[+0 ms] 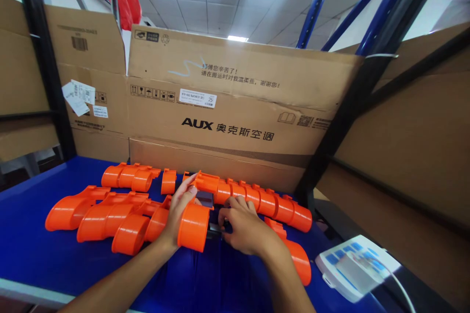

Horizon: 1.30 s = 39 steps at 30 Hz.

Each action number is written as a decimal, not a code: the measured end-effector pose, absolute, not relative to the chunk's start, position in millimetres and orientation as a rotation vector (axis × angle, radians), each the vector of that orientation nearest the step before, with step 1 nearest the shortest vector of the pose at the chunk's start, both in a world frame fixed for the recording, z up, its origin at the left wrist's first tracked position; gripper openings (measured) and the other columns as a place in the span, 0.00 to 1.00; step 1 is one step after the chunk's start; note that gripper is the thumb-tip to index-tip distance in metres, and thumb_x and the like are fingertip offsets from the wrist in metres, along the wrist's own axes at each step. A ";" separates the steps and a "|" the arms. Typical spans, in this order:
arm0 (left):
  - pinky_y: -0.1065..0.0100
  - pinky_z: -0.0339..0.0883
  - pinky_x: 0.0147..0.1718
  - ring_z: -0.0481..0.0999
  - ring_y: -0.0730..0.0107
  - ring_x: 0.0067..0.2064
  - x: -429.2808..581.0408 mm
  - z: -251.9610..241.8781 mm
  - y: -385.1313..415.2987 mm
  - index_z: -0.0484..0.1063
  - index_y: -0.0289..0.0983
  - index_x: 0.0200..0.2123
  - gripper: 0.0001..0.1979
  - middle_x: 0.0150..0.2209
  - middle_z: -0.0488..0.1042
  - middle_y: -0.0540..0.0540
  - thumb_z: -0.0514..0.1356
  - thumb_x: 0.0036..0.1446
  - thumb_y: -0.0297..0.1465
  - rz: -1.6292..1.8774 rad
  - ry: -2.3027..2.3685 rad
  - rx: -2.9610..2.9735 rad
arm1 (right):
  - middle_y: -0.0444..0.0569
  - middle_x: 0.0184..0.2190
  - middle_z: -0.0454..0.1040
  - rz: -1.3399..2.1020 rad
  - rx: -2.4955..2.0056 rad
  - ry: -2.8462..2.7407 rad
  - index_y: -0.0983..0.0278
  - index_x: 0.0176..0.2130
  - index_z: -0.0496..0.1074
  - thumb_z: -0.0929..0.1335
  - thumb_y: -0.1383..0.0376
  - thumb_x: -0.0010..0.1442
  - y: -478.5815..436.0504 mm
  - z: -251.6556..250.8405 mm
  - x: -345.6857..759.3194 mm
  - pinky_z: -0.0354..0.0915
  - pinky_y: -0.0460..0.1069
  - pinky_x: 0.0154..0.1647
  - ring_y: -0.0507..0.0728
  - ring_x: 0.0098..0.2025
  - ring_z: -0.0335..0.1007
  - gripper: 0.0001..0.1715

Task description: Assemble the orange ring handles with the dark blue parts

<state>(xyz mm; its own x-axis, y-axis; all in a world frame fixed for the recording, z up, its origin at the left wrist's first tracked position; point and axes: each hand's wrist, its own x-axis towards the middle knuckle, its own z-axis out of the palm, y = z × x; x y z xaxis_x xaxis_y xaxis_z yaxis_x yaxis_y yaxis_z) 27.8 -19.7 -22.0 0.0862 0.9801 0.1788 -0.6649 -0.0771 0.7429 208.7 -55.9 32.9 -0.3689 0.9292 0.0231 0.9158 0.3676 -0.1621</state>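
Observation:
My left hand (177, 215) is closed around an orange plastic ring-shaped part (193, 228), which it holds up over the blue table. A flat orange bracket (207, 182) stands at the fingertips; whether it belongs to the same part is unclear. Just right of the ring, my right hand (245, 225) has its fingers curled together by a thin dark and silvery piece (214, 228). Those fingers hide most of what they pinch. Behind the hands, a small dark rectangular piece (205, 199) shows between ring and bracket.
Several similar orange parts lie in rows at left (101, 222) and at right (266, 204) on the blue table (25, 205). A white power strip (356, 266) with a plugged-in adapter sits at the right. Cardboard panels (227, 107) and a black post (330, 127) border the back.

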 end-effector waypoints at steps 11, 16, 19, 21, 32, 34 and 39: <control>0.73 0.59 0.21 0.64 0.75 0.19 26.5 -20.2 -20.6 0.64 0.37 0.64 0.38 0.19 0.68 0.55 0.67 0.53 0.44 1.486 0.521 0.860 | 0.51 0.42 0.69 0.135 -1.472 -2.427 0.62 0.33 0.73 0.69 0.70 0.56 -53.9 41.0 216.4 0.59 0.55 0.50 0.63 0.48 0.63 0.03; 0.73 0.62 0.24 0.70 0.73 0.23 27.7 -16.9 -25.8 0.64 0.38 0.64 0.38 0.25 0.75 0.51 0.68 0.53 0.43 1.518 0.561 0.941 | 0.46 0.32 0.73 0.253 -1.260 -2.076 0.61 0.31 0.67 0.66 0.66 0.60 -47.6 44.2 217.8 0.63 0.51 0.41 0.58 0.38 0.68 0.05; 0.72 0.66 0.27 0.73 0.72 0.25 29.8 -13.7 -30.9 0.64 0.38 0.64 0.37 0.32 0.78 0.47 0.68 0.53 0.41 1.539 0.539 0.996 | 0.43 0.25 0.71 0.404 -1.145 -1.814 0.61 0.32 0.67 0.65 0.60 0.64 -38.7 39.2 219.2 0.61 0.48 0.31 0.54 0.28 0.67 0.09; 0.70 0.68 0.29 0.75 0.71 0.27 31.1 -12.4 -33.8 0.64 0.39 0.63 0.35 0.35 0.79 0.45 0.68 0.54 0.40 1.531 0.516 1.052 | 0.42 0.23 0.70 0.451 -1.084 -1.703 0.62 0.32 0.69 0.67 0.59 0.62 -32.9 35.6 219.5 0.60 0.47 0.29 0.53 0.26 0.65 0.10; 0.66 0.70 0.34 0.79 0.68 0.30 34.0 -16.3 -30.1 0.65 0.43 0.63 0.33 0.45 0.77 0.43 0.67 0.55 0.41 1.473 0.485 1.148 | 0.49 0.28 0.78 0.600 -0.928 -1.368 0.63 0.36 0.77 0.72 0.50 0.59 -20.7 29.3 217.6 0.67 0.49 0.34 0.56 0.32 0.71 0.18; 0.68 0.70 0.32 0.78 0.68 0.29 33.2 -15.5 -29.2 0.66 0.41 0.62 0.33 0.40 0.78 0.45 0.68 0.54 0.41 1.489 0.490 1.115 | 0.49 0.28 0.78 0.668 -0.885 -1.349 0.63 0.35 0.76 0.72 0.49 0.59 -17.8 26.0 218.3 0.67 0.49 0.33 0.56 0.30 0.71 0.19; 0.69 0.69 0.31 0.77 0.68 0.28 31.7 -13.2 -27.8 0.67 0.39 0.62 0.35 0.30 0.77 0.48 0.69 0.53 0.42 1.496 0.497 1.040 | 0.48 0.27 0.79 0.741 -0.860 -1.388 0.63 0.31 0.75 0.74 0.49 0.57 -12.7 18.8 221.6 0.67 0.49 0.32 0.53 0.27 0.70 0.20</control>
<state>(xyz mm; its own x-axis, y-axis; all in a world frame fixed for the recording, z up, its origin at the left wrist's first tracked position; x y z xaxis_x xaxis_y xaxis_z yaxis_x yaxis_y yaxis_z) 31.7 -27.8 -13.2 0.0859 0.9426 0.3227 -0.5623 -0.2215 0.7967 221.6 -12.7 18.8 0.0599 0.8564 0.5129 0.0504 0.5105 -0.8584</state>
